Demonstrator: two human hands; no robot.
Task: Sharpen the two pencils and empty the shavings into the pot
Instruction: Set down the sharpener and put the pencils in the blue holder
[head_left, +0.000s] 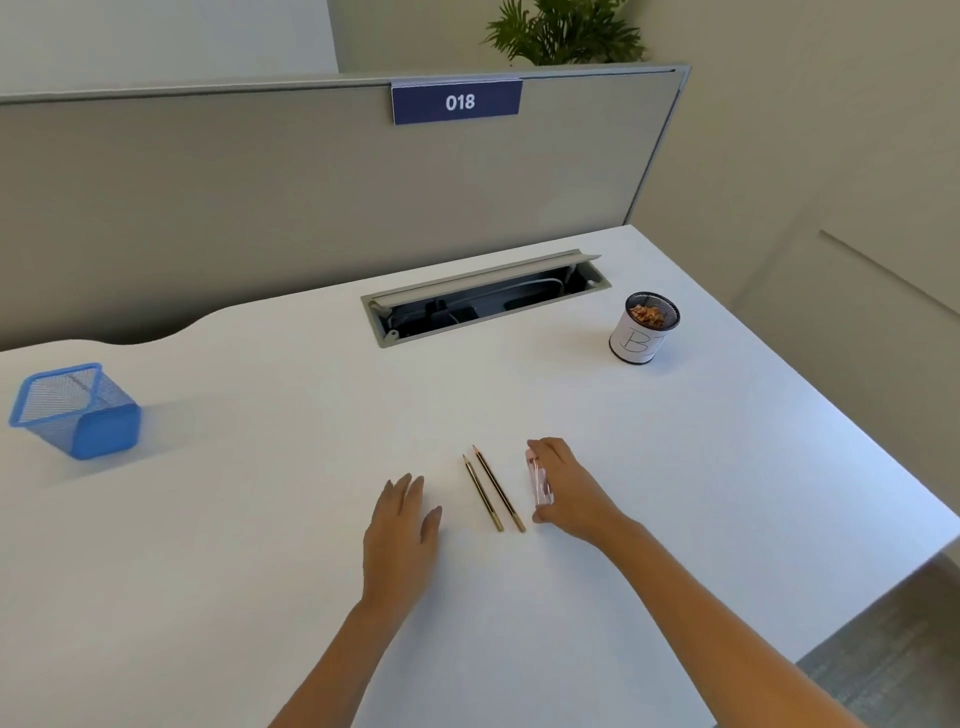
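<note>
Two gold and black pencils lie side by side on the white desk, tips pointing away from me. Just right of them a clear pink sharpener stands on the desk, with my right hand curled around it, fingers at its top and thumb at its bottom. My left hand rests flat on the desk left of the pencils, fingers apart and holding nothing. A black mesh pot wrapped in white paper marked B stands at the far right, with shavings inside.
A blue mesh pen holder stands at the far left. An open cable tray is set into the desk at the back. A grey partition bearing a sign 018 rises behind. The desk's edge runs diagonally on the right.
</note>
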